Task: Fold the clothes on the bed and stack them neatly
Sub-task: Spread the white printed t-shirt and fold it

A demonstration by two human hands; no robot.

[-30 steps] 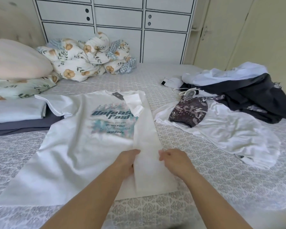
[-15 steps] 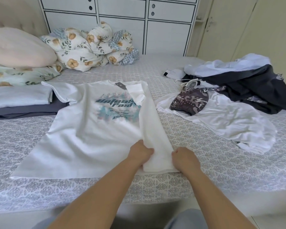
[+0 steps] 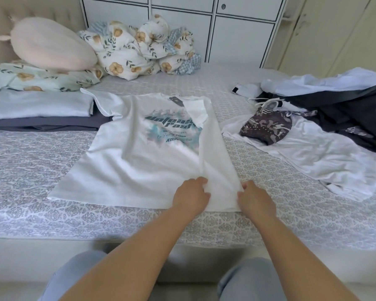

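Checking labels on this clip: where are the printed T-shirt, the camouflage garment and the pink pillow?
T-shirt [image 3: 139,161]: head view, plain white front below the print.
Camouflage garment [image 3: 267,127]: head view, middle of the patterned cloth.
Pillow [image 3: 50,44]: head view, centre of its pink side.

We have bare bed [image 3: 30,161] sheet to the left of the white T-shirt [image 3: 139,166], from its hem up to the folded stack [image 3: 41,114], so a hand can sweep out there unhindered. To the right, a narrow strip of sheet runs between the shirt's folded edge and the loose clothes pile [image 3: 313,135]; that pile blocks most of the right side. Behind the shirt's collar we see open sheet up to the floral quilt bundle [image 3: 143,46] and pillows [image 3: 50,42]. Our left hand [image 3: 191,196] and right hand [image 3: 256,199] sit at the near hem, with a strip of sheet between them and the bed's front edge.
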